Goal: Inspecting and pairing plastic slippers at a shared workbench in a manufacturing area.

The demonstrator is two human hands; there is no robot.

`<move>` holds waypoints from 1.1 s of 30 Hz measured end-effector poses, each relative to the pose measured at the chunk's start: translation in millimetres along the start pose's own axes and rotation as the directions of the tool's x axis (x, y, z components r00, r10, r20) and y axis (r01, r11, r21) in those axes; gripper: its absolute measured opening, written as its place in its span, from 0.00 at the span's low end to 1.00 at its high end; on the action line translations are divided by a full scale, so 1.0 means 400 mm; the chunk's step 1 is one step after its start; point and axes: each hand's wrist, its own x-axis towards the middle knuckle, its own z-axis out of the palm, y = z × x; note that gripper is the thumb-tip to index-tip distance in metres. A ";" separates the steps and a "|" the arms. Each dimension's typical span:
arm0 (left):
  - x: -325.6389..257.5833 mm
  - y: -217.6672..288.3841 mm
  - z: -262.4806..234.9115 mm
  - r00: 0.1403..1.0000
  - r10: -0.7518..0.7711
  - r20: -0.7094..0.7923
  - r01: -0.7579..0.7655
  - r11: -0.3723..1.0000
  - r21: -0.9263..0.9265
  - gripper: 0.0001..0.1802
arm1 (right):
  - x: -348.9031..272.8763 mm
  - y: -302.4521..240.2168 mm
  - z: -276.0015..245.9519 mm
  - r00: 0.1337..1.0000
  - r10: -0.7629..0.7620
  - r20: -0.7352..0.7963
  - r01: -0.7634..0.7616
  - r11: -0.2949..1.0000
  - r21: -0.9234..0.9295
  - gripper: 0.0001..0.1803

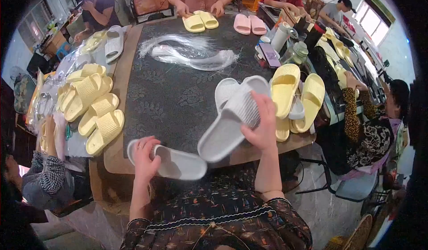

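Grey slipper [182, 164], lower centre in the head view, is clamped in the left hand [146, 157]; a second grey slipper [223, 136], right of centre, is gripped by the right hand [263, 129]. Yellow slippers [106, 128] lie heaped at the frame's left.

fisheye head view: near, above table edge [292, 144], facing down and forward across tabletop [156, 96].

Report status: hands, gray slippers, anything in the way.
Left hand holding one gray slipper. Right hand holding another gray slipper. Third gray slipper partly hidden behind; yellow slippers close on the right.
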 end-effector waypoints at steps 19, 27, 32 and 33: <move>0.259 0.015 0.195 0.837 0.540 -0.088 -0.547 0.820 -0.171 0.16 | 0.184 0.213 0.243 0.986 0.155 -0.054 -0.143 0.973 0.180 0.14; 0.247 -0.018 0.197 0.870 0.483 -0.101 -0.493 0.856 -0.155 0.17 | 0.364 0.368 0.333 0.786 0.564 0.254 -0.423 0.790 -0.444 0.16; 0.266 0.013 0.204 0.872 0.483 -0.084 -0.489 0.847 -0.210 0.18 | 0.351 0.542 0.401 0.709 0.484 0.512 -0.602 0.794 0.083 0.13; 0.258 0.000 0.201 0.882 0.463 -0.090 -0.471 0.858 -0.204 0.18 | 0.342 0.499 0.401 0.567 0.500 0.655 -0.820 0.270 0.504 0.13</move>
